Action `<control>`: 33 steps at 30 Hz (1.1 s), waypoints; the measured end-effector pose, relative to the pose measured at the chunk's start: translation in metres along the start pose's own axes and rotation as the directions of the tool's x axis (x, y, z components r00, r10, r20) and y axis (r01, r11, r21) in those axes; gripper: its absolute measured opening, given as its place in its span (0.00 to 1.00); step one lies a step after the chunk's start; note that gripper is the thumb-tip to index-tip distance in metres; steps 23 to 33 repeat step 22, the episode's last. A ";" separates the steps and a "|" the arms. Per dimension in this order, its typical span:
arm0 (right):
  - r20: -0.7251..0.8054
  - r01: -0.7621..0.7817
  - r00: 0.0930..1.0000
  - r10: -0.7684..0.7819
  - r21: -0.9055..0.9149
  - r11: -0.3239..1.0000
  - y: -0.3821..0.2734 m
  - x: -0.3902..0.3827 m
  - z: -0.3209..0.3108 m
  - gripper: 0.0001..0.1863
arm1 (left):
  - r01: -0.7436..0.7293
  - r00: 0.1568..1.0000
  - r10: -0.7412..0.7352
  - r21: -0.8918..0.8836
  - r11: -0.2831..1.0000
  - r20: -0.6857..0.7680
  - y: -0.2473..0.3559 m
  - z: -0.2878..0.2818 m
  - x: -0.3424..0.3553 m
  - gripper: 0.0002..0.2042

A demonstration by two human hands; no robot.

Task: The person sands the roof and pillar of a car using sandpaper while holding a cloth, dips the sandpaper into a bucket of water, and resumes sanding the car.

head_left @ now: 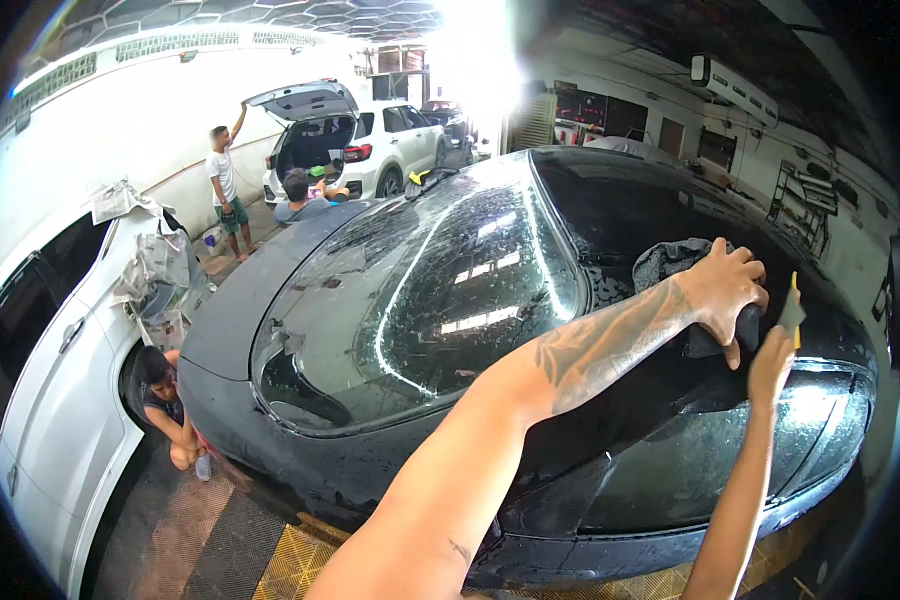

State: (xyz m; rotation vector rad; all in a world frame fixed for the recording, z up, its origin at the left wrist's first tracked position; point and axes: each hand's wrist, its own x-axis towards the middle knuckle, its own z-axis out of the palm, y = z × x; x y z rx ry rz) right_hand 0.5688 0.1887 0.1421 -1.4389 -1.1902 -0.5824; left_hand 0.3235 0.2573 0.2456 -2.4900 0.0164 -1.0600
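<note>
My left hand (722, 288), on a tattooed forearm, presses a dark grey cloth (670, 262) against the wet roof of a black car (610, 210). Just to its right and lower, my right hand (770, 365) pinches a small yellow and grey squeegee card (792, 310), held upright above the roof edge over a side window (730, 450). The two hands are almost touching. The car's windscreen (420, 300) is wet and streaked and lies left of both hands.
A white car (60, 380) stands close on the left with paper masking on it, and a person (165, 405) crouches between the two cars. Farther back, a white hatchback (370, 140) has its boot open with two people beside it. Yellow floor grating (300, 560) lies below.
</note>
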 end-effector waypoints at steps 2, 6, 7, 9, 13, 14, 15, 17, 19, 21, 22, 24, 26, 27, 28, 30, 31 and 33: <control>0.000 -0.195 0.981 0.196 0.097 0.976 0.023 0.023 -0.008 0.23 | 0.031 0.999 -0.030 -0.025 0.999 0.020 0.006 0.006 0.003 0.35; 0.064 -0.083 0.993 0.096 -0.190 0.978 0.040 0.033 -0.007 0.23 | 0.102 0.991 -0.105 -0.040 0.994 -0.083 0.002 0.032 0.031 0.21; 0.024 -0.004 1.000 0.008 -0.157 0.988 0.026 0.010 0.008 0.23 | 0.102 0.991 -0.104 -0.034 0.994 -0.082 -0.002 0.035 0.033 0.21; 0.149 0.215 0.969 -0.198 -0.114 0.970 -0.069 -0.024 0.026 0.28 | 0.301 0.951 -0.300 0.000 0.954 -0.073 -0.029 0.033 0.022 0.15; 0.265 0.202 0.957 -0.118 -0.317 0.927 -0.075 -0.007 0.003 0.32 | 0.511 0.847 -0.510 -0.032 0.859 -0.153 -0.043 0.023 0.020 0.08; 0.198 0.144 0.979 -0.053 -0.480 0.866 -0.048 0.015 -0.004 0.33 | 0.538 0.828 -0.539 -0.048 0.841 -0.157 -0.043 0.020 0.024 0.08; 0.166 0.207 0.978 -0.128 -0.654 0.728 -0.042 0.026 -0.007 0.34 | 0.574 0.803 -0.573 -0.049 0.818 -0.164 -0.048 0.017 0.021 0.08; 0.174 0.238 0.967 -0.188 -0.339 0.910 -0.067 0.008 0.001 0.32 | 0.590 0.799 -0.586 -0.019 0.808 -0.134 -0.056 0.009 0.011 0.09; 0.325 0.357 0.898 -0.298 -0.141 0.923 -0.122 -0.044 0.007 0.31 | 0.635 0.772 -0.635 -0.009 0.772 -0.024 -0.059 -0.001 0.000 0.12; 0.329 0.342 0.891 -0.313 -0.032 0.939 -0.129 -0.052 0.000 0.32 | 0.634 0.774 -0.633 0.016 0.774 -0.011 -0.056 -0.002 -0.002 0.15; 0.330 0.339 0.891 -0.312 -0.027 0.940 -0.129 -0.054 0.002 0.32 | 0.643 0.766 -0.643 -0.011 0.766 -0.004 -0.057 -0.004 -0.003 0.17; 0.330 0.339 0.891 -0.312 -0.027 0.940 -0.129 -0.054 0.002 0.32 | 0.643 0.766 -0.643 -0.011 0.766 -0.004 -0.057 -0.004 -0.003 0.17; 0.330 0.339 0.891 -0.312 -0.027 0.940 -0.129 -0.054 0.002 0.32 | 0.643 0.766 -0.643 -0.011 0.766 -0.004 -0.057 -0.004 -0.003 0.17; 0.330 0.339 0.891 -0.312 -0.027 0.940 -0.129 -0.054 0.002 0.32 | 0.643 0.766 -0.643 -0.011 0.766 -0.004 -0.057 -0.004 -0.003 0.17; 0.330 0.339 0.891 -0.312 -0.027 0.940 -0.129 -0.054 0.002 0.32 | 0.643 0.766 -0.643 -0.011 0.766 -0.004 -0.057 -0.004 -0.003 0.17; 0.330 0.339 0.891 -0.312 -0.027 0.940 -0.129 -0.054 0.002 0.32 | 0.643 0.766 -0.643 -0.011 0.766 -0.004 -0.057 -0.004 -0.003 0.17; 0.330 0.339 0.891 -0.312 -0.027 0.940 -0.129 -0.054 0.002 0.32 | 0.643 0.766 -0.643 -0.011 0.766 -0.004 -0.057 -0.004 -0.003 0.17; 0.330 0.339 0.891 -0.312 -0.027 0.940 -0.129 -0.054 0.002 0.32 | 0.643 0.766 -0.643 -0.011 0.766 -0.004 -0.057 -0.004 -0.003 0.17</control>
